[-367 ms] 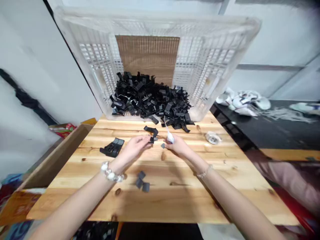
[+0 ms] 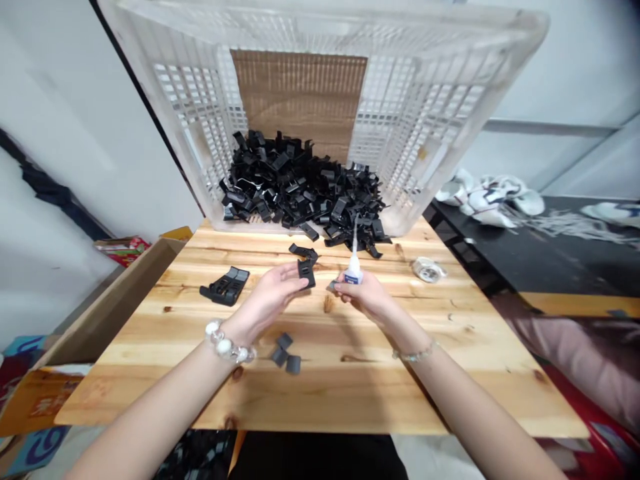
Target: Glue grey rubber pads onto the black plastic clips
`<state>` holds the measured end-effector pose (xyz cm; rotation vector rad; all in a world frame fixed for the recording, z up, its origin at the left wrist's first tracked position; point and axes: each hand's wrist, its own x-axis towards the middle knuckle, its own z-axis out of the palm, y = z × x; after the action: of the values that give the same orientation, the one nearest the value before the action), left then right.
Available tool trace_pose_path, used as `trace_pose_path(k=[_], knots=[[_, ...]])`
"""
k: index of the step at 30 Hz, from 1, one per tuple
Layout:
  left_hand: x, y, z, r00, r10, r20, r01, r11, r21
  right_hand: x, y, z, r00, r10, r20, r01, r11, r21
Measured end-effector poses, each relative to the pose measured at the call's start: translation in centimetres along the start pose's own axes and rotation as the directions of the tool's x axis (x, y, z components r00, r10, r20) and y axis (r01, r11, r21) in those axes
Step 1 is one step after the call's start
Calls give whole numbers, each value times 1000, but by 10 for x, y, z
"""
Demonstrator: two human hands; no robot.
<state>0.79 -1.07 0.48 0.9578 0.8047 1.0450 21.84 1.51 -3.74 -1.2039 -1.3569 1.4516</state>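
Black slotted plastic (image 2: 307, 272) is pinched over the table (image 2: 390, 393) by the left hand (image 2: 279, 288), while the grey pad (image 2: 332, 285), gripped alongside the bottle (image 2: 353, 270) by the right hand (image 2: 367, 294), could be dropped from crowded fingers.

Bright, diffuse illumination; soft shadows and pale glare on the wooden tabletop (image 2: 345, 407). Wide-angle distortion toward edges; upper right corner darkened.
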Motion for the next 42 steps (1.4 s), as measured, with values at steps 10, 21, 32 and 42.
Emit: trace_pose_path(k=[10,21,32,42], knots=[[-12,-26,13,997,-81,-12,82,996,23,-20,-13,11,991,-106,81,79,958,275],[-20,-16,19,998,62,11,-63,988,145,-27,-21,12,979,-201,36,197,976,97],[-21,-25,16,994,103,45,-110,969,221,-27,-24,11,970,-245,8,244,968,58],[-24,-19,23,991,121,-54,-103,959,265,-32,-28,16,941,-316,122,325,944,-58]])
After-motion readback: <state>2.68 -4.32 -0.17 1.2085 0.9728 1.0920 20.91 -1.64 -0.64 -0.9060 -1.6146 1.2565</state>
